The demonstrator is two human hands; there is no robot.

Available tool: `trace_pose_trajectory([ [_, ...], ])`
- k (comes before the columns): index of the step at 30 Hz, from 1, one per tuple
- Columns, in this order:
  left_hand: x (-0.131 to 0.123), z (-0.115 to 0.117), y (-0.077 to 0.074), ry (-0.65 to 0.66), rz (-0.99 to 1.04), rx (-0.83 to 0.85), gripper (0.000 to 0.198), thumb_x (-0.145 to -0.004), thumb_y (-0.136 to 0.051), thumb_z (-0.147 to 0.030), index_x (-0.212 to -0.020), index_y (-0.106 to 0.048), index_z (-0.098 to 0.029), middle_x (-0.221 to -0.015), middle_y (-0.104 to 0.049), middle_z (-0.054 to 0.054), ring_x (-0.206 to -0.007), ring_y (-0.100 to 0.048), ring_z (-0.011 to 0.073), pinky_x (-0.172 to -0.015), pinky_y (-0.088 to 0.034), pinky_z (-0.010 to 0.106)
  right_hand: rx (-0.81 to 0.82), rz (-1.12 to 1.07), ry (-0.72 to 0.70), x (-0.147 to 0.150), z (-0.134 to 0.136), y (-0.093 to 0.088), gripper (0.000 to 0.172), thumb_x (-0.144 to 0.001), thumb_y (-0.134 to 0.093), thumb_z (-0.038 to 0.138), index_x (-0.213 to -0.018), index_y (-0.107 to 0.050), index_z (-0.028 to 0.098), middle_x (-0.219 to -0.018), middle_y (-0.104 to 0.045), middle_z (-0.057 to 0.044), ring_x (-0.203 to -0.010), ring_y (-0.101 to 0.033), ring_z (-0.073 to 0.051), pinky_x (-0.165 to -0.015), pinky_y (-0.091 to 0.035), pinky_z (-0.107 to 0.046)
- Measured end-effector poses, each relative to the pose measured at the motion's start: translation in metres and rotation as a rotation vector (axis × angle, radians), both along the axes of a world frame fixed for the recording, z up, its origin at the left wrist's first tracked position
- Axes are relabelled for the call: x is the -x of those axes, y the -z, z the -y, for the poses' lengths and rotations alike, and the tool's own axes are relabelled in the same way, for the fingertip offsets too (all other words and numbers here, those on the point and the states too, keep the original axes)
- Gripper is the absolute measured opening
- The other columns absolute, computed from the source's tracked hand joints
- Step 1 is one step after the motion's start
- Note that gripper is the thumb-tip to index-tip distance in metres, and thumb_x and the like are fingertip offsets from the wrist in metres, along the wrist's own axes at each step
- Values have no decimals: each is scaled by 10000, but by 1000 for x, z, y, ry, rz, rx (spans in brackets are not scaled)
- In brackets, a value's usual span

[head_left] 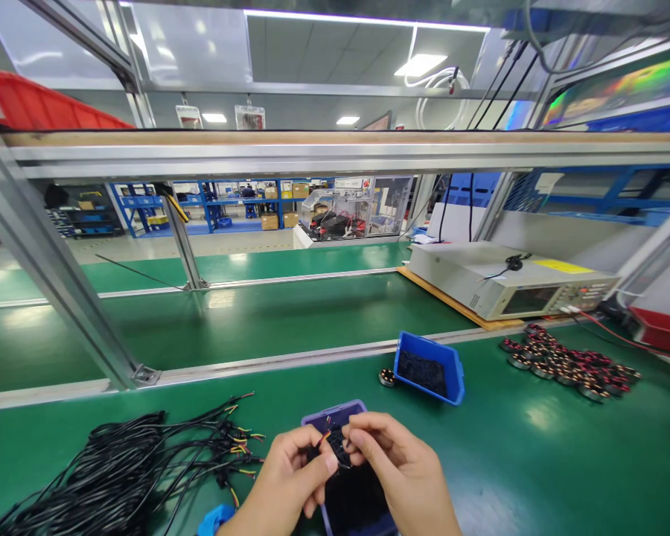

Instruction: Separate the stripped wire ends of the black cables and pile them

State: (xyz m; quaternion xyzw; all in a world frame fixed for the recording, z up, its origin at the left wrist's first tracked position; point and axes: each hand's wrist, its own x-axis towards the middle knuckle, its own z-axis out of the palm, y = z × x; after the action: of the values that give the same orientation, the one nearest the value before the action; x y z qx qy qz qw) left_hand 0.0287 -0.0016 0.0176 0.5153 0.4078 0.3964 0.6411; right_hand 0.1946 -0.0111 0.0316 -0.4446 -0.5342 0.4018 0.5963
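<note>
Above a purple-blue bin (335,409) holding small black parts, my two hands work close together. My left hand (298,465) is closed, pinching a cable's thin coloured wires (326,435), red and yellow among them. Fingertips of my right hand (396,469) are pressed together beside those wires; whatever they pinch is too small and hidden to name. A large bundle of black cables (112,461), with stripped coloured wire ends, lies to the left of my left hand. Something bright blue (216,519) shows by my left wrist.
Beyond my right hand a blue bin (456,376) holds black pieces, with one round copper-wound part (387,377) beside it. Several similar parts (575,365) lie at right, before a grey instrument (508,279). A metal frame post (61,253) rises at left; a shelf (335,158) crosses overhead.
</note>
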Motion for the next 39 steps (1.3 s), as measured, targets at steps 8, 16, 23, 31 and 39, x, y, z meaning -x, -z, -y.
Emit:
trace_pose_trajectory([
  [8, 0, 1, -1, 18, -7, -20, 483, -754, -710, -632, -710, -610, -162, -458, -504, -48, -380, -404, 69, -370, -271, 172, 5, -56, 0, 4, 2, 0, 358, -770, -785, 559, -800, -776, 202, -716, -763, -52, -621, -732, -197, -607, -627, -245],
  [16, 0, 2, -3, 12, 27, 4, 479, -744, -728, -631, -723, -605, -169, -464, -512, -53, -378, -405, 66, -373, -271, 172, -97, 130, -20, 5, 5, 5, 217, -894, -691, 415, -833, -761, 218, -750, -765, -37, -647, -733, -192, -621, -612, -236],
  [23, 2, -1, 0, -17, 154, 66, 422, -756, -733, -569, -763, -600, -169, -501, -515, -55, -382, -385, 58, -390, -246, 184, -327, 462, -147, -7, -1, -7, 141, -883, -605, 173, -894, -733, 232, -853, -751, -36, -806, -711, -193, -751, -573, -267],
  [31, 1, 2, 4, 19, 220, -6, 404, -772, -767, -513, -889, -577, -176, -742, -568, -12, -509, -493, 67, -436, -322, 172, -272, 536, -243, -8, -4, -7, 162, -880, -550, 139, -789, -660, 216, -796, -703, -31, -759, -678, -186, -669, -539, -262],
  [39, 0, -3, 2, -30, 214, 32, 418, -865, -622, -598, -957, -562, -195, -632, -483, -62, -482, -462, 80, -405, -299, 165, -412, 1165, -29, -39, -13, 0, 112, -838, -696, 163, -761, -691, 243, -745, -710, -24, -710, -597, -224, -605, -443, -344],
])
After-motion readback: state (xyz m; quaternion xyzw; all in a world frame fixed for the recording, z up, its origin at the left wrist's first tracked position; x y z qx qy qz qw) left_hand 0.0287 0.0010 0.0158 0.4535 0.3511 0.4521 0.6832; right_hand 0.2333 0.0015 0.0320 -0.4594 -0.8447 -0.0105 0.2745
